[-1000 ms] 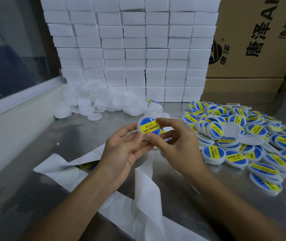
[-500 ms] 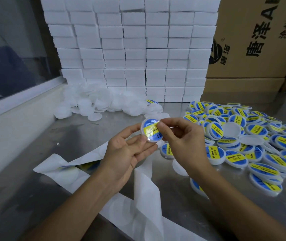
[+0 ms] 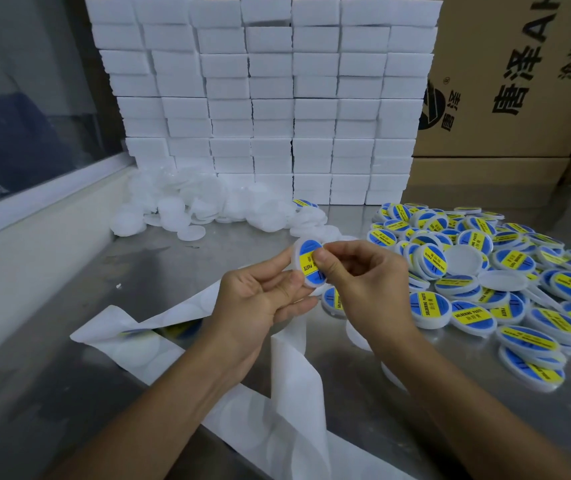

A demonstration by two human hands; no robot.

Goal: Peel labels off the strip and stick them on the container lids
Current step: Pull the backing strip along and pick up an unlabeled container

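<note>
Your left hand [image 3: 260, 299] grips a labelled lid [image 3: 308, 263], your right hand [image 3: 360, 282] pinching its label; right of it many done, behind it a blank heap [image 3: 208, 202] remains.

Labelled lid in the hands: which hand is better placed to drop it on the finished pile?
Right, probably. The right hand pinches the lid at its edge, and the labelled pile lies on its side. The left hand supports the lid from below, farther away.

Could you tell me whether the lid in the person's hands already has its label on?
On. The lid shows a blue and yellow label across its face, with the right hand's thumb pressing it.
</note>
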